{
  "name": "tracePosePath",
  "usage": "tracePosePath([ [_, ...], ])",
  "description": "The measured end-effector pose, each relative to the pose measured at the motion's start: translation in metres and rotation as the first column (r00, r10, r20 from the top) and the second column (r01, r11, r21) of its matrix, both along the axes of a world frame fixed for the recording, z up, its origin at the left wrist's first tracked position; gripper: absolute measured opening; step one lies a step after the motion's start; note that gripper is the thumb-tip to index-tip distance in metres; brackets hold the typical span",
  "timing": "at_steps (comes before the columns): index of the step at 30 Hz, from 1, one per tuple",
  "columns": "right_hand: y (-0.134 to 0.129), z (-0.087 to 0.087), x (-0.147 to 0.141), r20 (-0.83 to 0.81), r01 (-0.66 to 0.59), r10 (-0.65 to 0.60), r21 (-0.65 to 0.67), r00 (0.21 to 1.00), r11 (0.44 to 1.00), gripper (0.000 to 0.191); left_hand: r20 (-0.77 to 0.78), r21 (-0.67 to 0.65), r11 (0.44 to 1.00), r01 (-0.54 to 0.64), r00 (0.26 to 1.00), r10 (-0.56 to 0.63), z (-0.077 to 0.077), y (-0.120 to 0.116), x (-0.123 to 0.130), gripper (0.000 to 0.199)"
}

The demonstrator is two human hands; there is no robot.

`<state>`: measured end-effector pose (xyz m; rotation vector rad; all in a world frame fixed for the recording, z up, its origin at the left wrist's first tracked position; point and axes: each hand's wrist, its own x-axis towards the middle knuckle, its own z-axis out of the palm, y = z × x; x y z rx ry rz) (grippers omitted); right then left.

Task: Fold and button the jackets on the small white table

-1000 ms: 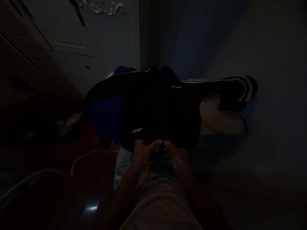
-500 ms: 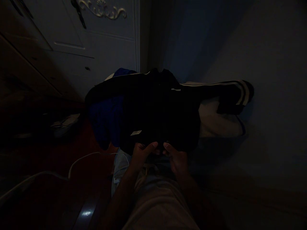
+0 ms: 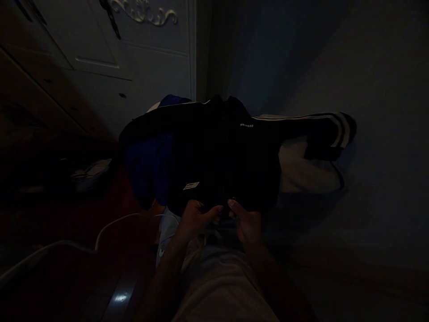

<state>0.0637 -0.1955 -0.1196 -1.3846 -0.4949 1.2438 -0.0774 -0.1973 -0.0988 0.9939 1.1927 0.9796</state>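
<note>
A black jacket [image 3: 204,152] with white stripes along its sleeves lies spread in front of me, with small white lettering on the chest and a white label near the lower left. My left hand [image 3: 201,218] pinches the jacket's bottom edge near the middle, thumb pointing right. Close beside it, my right hand [image 3: 244,220] is closed on the same edge, thumb and finger together. A narrow gap separates the two hands. The dark cloth and dim light hide what exactly lies between the fingertips.
Blue clothing [image 3: 147,170] and a pale garment [image 3: 298,170] lie under the jacket. A white cabinet [image 3: 157,71] stands behind at the left. A white cable [image 3: 117,219] crosses the reddish floor [image 3: 73,228]. A grey wall [image 3: 378,179] is at the right.
My left hand has shifted slightly down, its thumb lower than before. My right hand has hardly moved. The jacket lies almost the same.
</note>
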Motion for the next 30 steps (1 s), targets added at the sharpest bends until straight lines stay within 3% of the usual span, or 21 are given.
tracePosePath([
  [5, 0.001, 0.005, -0.003, -0.039, 0.036, -0.035, 0.032, 0.999, 0.999, 0.031, -0.075, 0.041, 0.992, -0.12, 0.99, 0.123, -0.002, -0.001, 0.014, 0.04],
  [9, 0.004, 0.009, -0.002, 0.0, 0.049, -0.049, 0.039, 0.999, 0.998, 0.033, -0.019, 0.004, 0.981, -0.193, 0.981, 0.193, -0.004, -0.003, 0.024, 0.04],
  [12, 0.005, 0.01, -0.001, 0.018, 0.034, -0.035, 0.039, 0.999, 0.999, 0.033, -0.004, -0.018, 0.991, -0.132, 0.991, 0.132, -0.003, -0.003, 0.022, 0.04],
  [16, 0.003, 0.008, -0.001, -0.031, 0.007, -0.007, -0.004, 1.0, 1.0, 0.032, -0.057, -0.022, 0.999, 0.033, 0.998, -0.034, 0.002, -0.002, 0.01, 0.041],
  [20, 0.002, 0.006, -0.002, -0.05, 0.01, -0.013, -0.043, 0.999, 0.999, 0.036, -0.135, -0.012, 0.989, 0.149, 0.98, -0.149, 0.01, 0.001, -0.001, 0.04],
  [24, 0.004, 0.005, -0.004, -0.061, 0.043, -0.046, -0.053, 0.997, 0.998, 0.034, -0.136, -0.003, 0.973, 0.23, 0.964, -0.228, 0.007, 0.004, -0.006, 0.04],
  [27, 0.007, 0.008, -0.002, -0.07, 0.009, -0.013, -0.055, 0.997, 0.998, 0.035, -0.03, -0.005, 0.982, 0.187, 0.982, -0.187, -0.001, 0.004, -0.001, 0.042],
  [30, 0.009, 0.012, 0.007, -0.042, -0.13, 0.129, -0.038, 0.991, 0.991, 0.04, 0.156, -0.02, 0.996, 0.087, 0.984, -0.083, -0.005, 0.003, 0.009, 0.043],
])
